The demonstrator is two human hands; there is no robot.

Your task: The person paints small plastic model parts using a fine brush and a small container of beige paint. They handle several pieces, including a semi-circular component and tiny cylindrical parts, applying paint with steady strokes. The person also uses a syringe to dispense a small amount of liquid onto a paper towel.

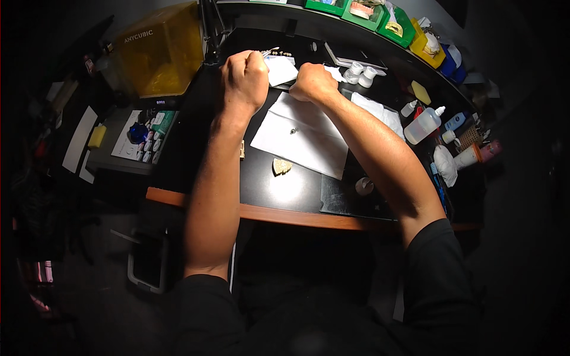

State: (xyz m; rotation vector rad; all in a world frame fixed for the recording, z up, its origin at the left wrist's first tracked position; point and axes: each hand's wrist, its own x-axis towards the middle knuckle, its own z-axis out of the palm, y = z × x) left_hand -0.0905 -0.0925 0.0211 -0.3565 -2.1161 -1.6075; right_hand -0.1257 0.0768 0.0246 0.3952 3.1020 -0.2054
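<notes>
On a black worktop (255, 193) with a brown front edge lies a white sheet (312, 139), a small dark bit (293, 131) on its middle. Both bare hands are at the sheet's far edge. The left hand (246, 77), beyond its far-left corner, has fingers curled in; the right hand (313, 83), at its far edge, is bent over too. The fingertips are hidden, so I cannot tell whether either pinches anything. A white slip (282, 72) shows between the hands, just beyond the sheet. A tan cast (282, 167) sits just nearer than the sheet; two white jars (360, 75) stand beyond its far-right side, a clear bottle (423, 126) to its right, and an amber box (157, 50) well to its left.
</notes>
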